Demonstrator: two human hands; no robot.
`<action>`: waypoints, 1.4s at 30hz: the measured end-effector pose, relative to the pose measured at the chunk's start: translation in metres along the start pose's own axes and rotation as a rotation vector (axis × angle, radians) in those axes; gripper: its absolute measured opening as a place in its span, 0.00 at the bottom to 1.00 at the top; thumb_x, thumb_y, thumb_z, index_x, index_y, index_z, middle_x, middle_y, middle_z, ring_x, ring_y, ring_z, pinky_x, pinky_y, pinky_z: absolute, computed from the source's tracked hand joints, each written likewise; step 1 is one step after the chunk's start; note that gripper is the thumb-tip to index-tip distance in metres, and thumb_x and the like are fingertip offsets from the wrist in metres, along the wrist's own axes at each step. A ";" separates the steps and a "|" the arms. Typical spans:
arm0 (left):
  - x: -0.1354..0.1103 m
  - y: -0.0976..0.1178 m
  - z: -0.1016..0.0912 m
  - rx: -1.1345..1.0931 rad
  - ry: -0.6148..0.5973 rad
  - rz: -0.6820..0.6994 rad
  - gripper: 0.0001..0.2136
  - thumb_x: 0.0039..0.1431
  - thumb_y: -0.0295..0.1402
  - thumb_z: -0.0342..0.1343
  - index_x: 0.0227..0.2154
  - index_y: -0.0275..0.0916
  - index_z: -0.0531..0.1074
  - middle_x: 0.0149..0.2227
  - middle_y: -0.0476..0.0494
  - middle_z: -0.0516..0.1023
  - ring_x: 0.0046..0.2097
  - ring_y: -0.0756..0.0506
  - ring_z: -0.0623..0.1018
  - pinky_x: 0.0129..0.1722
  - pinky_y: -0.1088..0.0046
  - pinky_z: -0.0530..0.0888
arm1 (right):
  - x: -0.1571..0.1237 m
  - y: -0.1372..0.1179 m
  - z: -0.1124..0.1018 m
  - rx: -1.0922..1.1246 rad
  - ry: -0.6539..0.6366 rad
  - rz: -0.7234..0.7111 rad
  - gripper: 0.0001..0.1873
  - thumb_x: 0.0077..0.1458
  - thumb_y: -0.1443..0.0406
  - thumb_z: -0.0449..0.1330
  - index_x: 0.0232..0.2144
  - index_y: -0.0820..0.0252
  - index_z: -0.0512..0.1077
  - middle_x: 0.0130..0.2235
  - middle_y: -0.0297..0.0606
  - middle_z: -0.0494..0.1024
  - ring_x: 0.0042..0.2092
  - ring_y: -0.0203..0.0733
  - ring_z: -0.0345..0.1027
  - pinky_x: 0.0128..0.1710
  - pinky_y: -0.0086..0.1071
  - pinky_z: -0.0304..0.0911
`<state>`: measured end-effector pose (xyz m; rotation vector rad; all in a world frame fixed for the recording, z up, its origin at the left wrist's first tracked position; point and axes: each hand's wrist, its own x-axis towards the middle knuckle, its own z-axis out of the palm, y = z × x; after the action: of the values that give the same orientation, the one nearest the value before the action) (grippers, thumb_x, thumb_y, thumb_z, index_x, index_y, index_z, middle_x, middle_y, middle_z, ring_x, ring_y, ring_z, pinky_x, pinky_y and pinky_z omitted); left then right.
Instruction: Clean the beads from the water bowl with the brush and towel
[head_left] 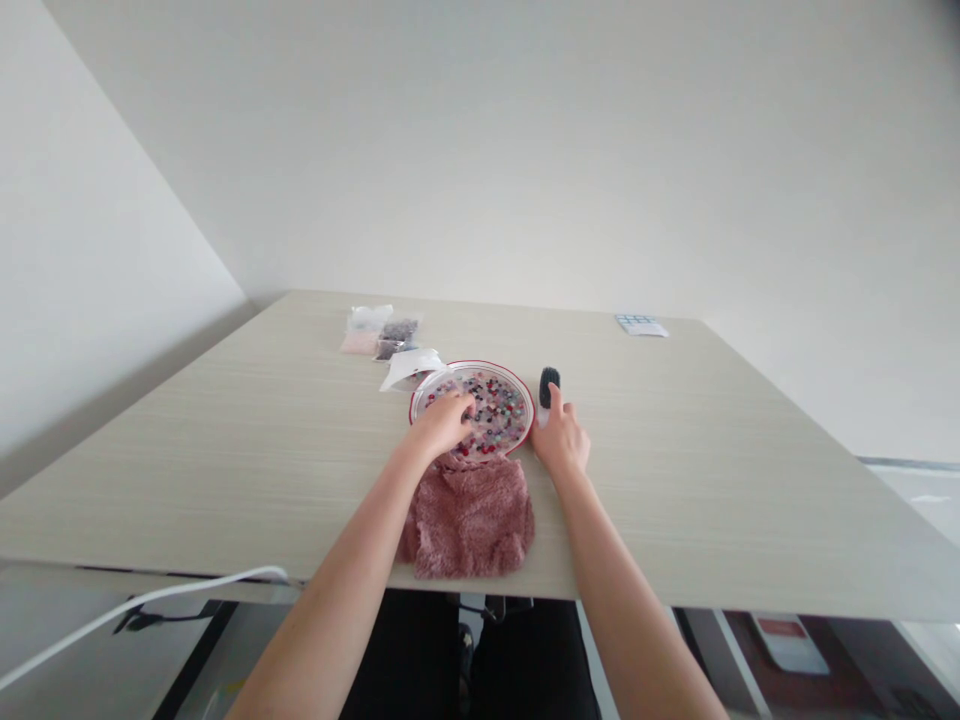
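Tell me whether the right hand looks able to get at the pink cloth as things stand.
Probably yes: the pink cloth lies close by, nearer the person's body, and nothing visible blocks its right side, though the right hand might first have to leave the brush.

A folded pink cloth [474, 522] lay at the near edge of the pale table [690, 480], beyond it a red-rimmed plate [474, 363] between a white packet [411, 365] and a brush [550, 382]. Small bags [364, 332] lay toward the far left corner, a card [642, 326] near the far right one.
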<state>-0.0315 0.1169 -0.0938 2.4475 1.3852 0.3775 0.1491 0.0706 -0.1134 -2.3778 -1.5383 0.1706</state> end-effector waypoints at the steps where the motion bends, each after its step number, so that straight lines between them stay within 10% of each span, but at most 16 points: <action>1: 0.001 -0.001 0.000 -0.050 0.020 -0.006 0.07 0.45 0.24 0.48 0.28 0.38 0.68 0.33 0.44 0.71 0.38 0.45 0.72 0.41 0.69 0.66 | 0.000 0.000 0.000 -0.003 -0.002 0.004 0.30 0.56 0.54 0.44 0.59 0.50 0.45 0.43 0.42 0.67 0.37 0.47 0.70 0.33 0.36 0.60; 12: 0.005 0.012 -0.018 -1.778 0.044 -0.369 0.03 0.48 0.22 0.52 0.26 0.35 0.65 0.26 0.50 0.67 0.24 0.57 0.68 0.20 0.87 0.66 | 0.000 -0.001 -0.001 -0.004 -0.023 0.019 0.30 0.56 0.55 0.44 0.59 0.50 0.44 0.44 0.43 0.67 0.36 0.45 0.69 0.32 0.35 0.59; 18: 0.012 0.012 -0.015 -2.527 -0.149 -0.468 0.05 0.51 0.19 0.43 0.27 0.32 0.62 0.27 0.45 0.66 0.25 0.57 0.69 0.16 0.90 0.63 | 0.000 -0.002 -0.002 -0.006 -0.026 0.019 0.30 0.56 0.55 0.44 0.59 0.50 0.43 0.44 0.43 0.66 0.37 0.45 0.69 0.33 0.35 0.59; 42: 0.003 0.013 -0.001 -2.672 -0.181 -0.479 0.06 0.48 0.19 0.42 0.26 0.35 0.60 0.24 0.47 0.67 0.21 0.57 0.69 0.17 0.88 0.67 | 0.002 0.001 0.000 0.119 0.025 0.038 0.40 0.51 0.61 0.50 0.61 0.57 0.34 0.42 0.44 0.73 0.36 0.48 0.70 0.31 0.34 0.58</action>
<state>-0.0200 0.1129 -0.0878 -0.0865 0.2306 0.8461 0.1507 0.0716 -0.1135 -2.3088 -1.4311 0.2337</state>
